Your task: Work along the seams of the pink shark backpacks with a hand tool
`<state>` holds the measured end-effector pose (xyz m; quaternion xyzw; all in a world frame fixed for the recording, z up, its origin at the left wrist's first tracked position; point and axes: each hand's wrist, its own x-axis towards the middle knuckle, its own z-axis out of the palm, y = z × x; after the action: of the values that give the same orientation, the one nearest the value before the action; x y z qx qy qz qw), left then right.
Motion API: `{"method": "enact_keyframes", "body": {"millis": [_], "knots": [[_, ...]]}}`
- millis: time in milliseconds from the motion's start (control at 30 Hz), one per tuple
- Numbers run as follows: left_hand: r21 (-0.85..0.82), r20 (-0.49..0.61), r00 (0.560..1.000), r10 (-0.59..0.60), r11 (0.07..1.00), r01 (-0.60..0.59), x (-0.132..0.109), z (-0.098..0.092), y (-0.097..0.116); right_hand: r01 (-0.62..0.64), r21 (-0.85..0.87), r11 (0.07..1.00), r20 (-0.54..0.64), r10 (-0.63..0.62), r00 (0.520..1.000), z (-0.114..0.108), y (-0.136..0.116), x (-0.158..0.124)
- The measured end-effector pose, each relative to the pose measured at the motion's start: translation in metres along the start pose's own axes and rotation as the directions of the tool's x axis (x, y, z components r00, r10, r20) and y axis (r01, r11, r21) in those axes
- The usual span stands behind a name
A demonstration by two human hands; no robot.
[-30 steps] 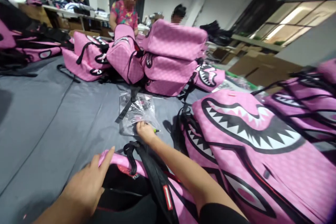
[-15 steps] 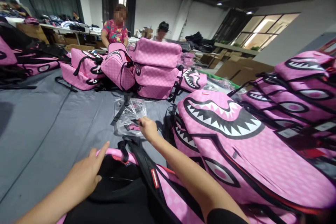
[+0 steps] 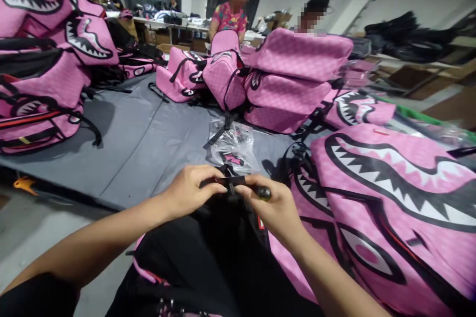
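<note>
Left hand (image 3: pixel 193 190) and right hand (image 3: pixel 275 203) come close together over the far end of a black-backed pink backpack (image 3: pixel 193 257), thumbs and fingers pinched on a short black strip (image 3: pixel 231 180) between them. The strip's long axis runs crosswise, nearly level from one hand to the other; its ends disappear under the fingers, so its full length cannot be told. A dark narrow band meets it near the middle, but black against black hides whether the two are joined. Within the right hand's grip sits a pen-like tool (image 3: pixel 263 193), its rounded end showing and the rest covered, so its kind is unclear. The backpack's long axis runs from the hands back toward the wearer, its near end cut off by the lower edge. Just beyond the hands, a clear plastic bag (image 3: pixel 243 141) lies on the grey table cover (image 3: pixel 130 133), its contents blurred apart from a pink-and-black piece (image 3: pixel 232 158). At right, a shark-mouth backpack (image 3: pixel 372 218) is cropped by the edge.
</note>
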<state>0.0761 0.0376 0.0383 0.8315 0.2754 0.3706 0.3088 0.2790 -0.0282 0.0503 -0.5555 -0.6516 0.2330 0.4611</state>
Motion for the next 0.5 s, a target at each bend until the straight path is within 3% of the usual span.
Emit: {"method": "enact_keyframes", "body": {"millis": [133,200,300,367,433,500], "knots": [[0.046,-0.163,0.957,0.239,0.971,-0.235,-0.016,0.009,-0.002,0.267,-0.116,0.957,0.081,-0.259,0.963,0.006,-0.001,-0.01],[0.02,-0.191,0.954,0.232,0.972,-0.232,-0.022,0.012,-0.003,0.345,-0.211,0.915,0.07,-0.338,0.939,0.008,0.0,-0.014],[-0.062,-0.152,0.981,0.12,0.989,-0.131,-0.028,0.015,-0.005,0.422,-0.358,0.833,0.062,-0.43,0.901,0.014,0.0,-0.018],[-0.073,-0.157,0.978,0.135,0.986,-0.148,-0.03,0.017,-0.006,0.465,-0.4,0.79,0.07,-0.479,0.875,0.018,-0.002,-0.021],[-0.03,-0.204,0.946,0.25,0.965,-0.262,-0.032,0.018,-0.008,0.498,-0.385,0.777,0.082,-0.509,0.857,0.018,-0.004,-0.024],[0.045,-0.242,0.893,0.378,0.924,-0.379,-0.035,0.017,-0.011,0.476,-0.34,0.811,0.049,-0.49,0.87,0.014,-0.008,-0.029]]}}
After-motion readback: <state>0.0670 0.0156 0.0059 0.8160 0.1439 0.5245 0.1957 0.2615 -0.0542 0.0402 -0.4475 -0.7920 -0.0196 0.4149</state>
